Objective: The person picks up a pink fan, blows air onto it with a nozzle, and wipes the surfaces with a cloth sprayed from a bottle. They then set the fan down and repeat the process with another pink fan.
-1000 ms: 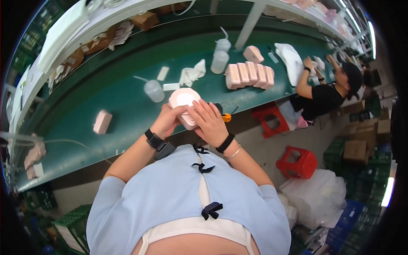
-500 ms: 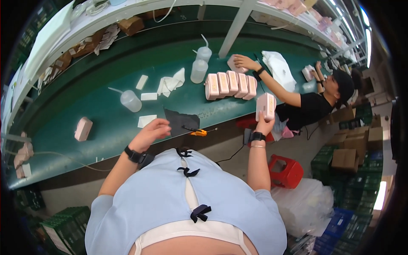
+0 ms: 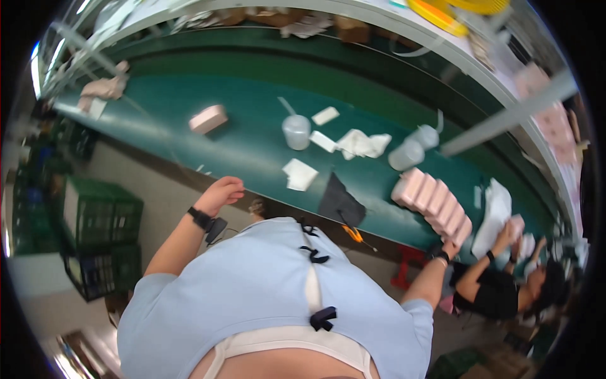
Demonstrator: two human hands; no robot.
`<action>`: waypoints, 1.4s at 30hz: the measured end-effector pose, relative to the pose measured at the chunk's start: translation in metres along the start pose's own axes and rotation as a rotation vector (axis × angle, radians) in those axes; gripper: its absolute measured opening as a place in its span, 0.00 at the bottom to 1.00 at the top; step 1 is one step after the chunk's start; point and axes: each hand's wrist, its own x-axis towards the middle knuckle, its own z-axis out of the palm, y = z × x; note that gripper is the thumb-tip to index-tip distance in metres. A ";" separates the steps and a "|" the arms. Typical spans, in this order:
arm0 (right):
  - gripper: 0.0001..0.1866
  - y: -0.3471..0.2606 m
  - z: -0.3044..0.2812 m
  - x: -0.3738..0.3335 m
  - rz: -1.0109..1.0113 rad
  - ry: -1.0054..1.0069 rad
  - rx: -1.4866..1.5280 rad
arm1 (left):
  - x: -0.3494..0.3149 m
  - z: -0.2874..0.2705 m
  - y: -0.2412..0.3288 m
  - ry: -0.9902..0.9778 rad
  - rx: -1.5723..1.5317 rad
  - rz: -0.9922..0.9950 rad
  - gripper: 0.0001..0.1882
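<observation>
My right hand (image 3: 452, 247) has its fingers on a pale pink rounded case (image 3: 463, 232), the end one of a row. Several like cases (image 3: 429, 196) stand side by side in that row on the green table (image 3: 252, 132). Past the table's front edge is my left hand (image 3: 222, 193), its fingers loosely bent and nothing visible in them. Nearest to that hand on the tabletop are a white sheet (image 3: 300, 175) and a lone pink case (image 3: 208, 119), which looks blurred. A dark cloth (image 3: 341, 201) hangs at the front edge, with an orange-handled tool (image 3: 352, 234) beside it.
Clear squeeze bottles (image 3: 296, 132) stand along the table, near small white blocks (image 3: 325, 115) and a crumpled white cloth (image 3: 364, 144). A co-worker (image 3: 505, 287) works at the right with a pink item. Green crates (image 3: 98, 211) are stacked at the left. A shelf post (image 3: 511, 115) rises behind.
My view has swung round, shifting the table scene. The pink case in my right hand, held up before, is now at the near end of the row. My left hand stays off the table.
</observation>
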 end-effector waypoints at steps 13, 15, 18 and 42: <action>0.32 0.028 0.091 -0.362 0.674 -0.487 -0.126 | 0.156 -0.150 0.046 0.804 0.963 0.562 0.39; 0.36 0.008 0.129 -0.391 0.601 -0.615 0.142 | 0.173 -0.161 0.061 0.793 1.047 0.566 0.41; 0.31 -0.021 0.173 -0.395 0.713 -0.648 0.347 | 0.196 -0.174 0.081 0.802 1.208 0.567 0.43; 0.16 -0.361 0.348 -0.522 -0.825 -1.447 -0.646 | 0.073 -0.221 0.023 -0.096 -0.334 0.040 0.26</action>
